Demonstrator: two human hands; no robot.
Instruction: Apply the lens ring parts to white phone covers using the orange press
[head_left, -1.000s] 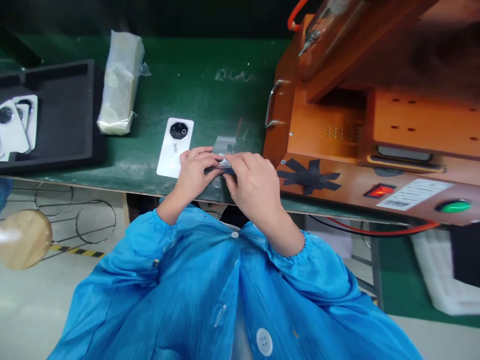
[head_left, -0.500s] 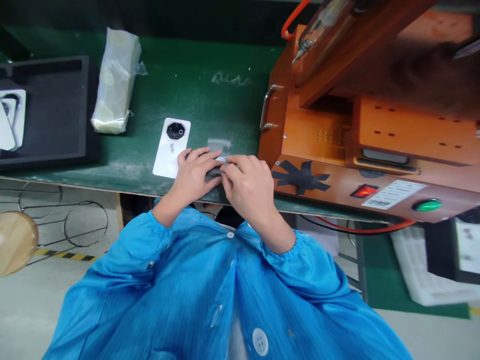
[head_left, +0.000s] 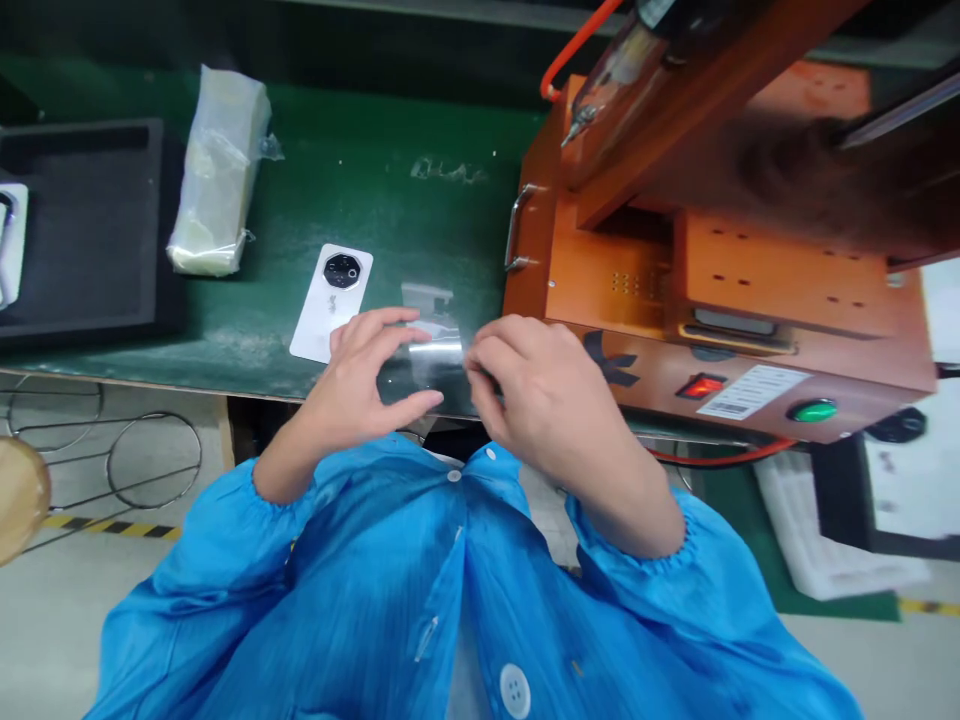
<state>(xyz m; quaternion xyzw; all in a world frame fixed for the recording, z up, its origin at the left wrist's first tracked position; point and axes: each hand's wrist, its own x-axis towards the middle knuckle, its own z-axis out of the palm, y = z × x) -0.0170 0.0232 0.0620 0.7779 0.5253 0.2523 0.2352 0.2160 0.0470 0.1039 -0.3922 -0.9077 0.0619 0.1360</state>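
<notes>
A sheet of clear plastic film (head_left: 436,350) lies between my hands on the green bench top, bright with reflections. My right hand (head_left: 536,385) pinches with thumb and fingers at the film's right edge; the exact contact is partly hidden. My left hand (head_left: 364,375) is open, thumb and fingers spread, its fingertips by the film's left side; whether they touch it I cannot tell. Left of the film, a white phone back cover (head_left: 327,308) with a round black camera area lies flat, its lower right corner behind my left hand.
An orange machine (head_left: 600,290) with a metal handle and lit switches stands to the right. At left are a plastic-wrapped pack (head_left: 221,170) and a black tray (head_left: 82,240) holding white phone covers (head_left: 11,240). The bench's front edge (head_left: 150,385) runs just before me.
My hands have moved apart, left hand leftward and opening, right hand to the right with fingers pinched. More of the clear film shows between them. The whole view has shifted slightly.
</notes>
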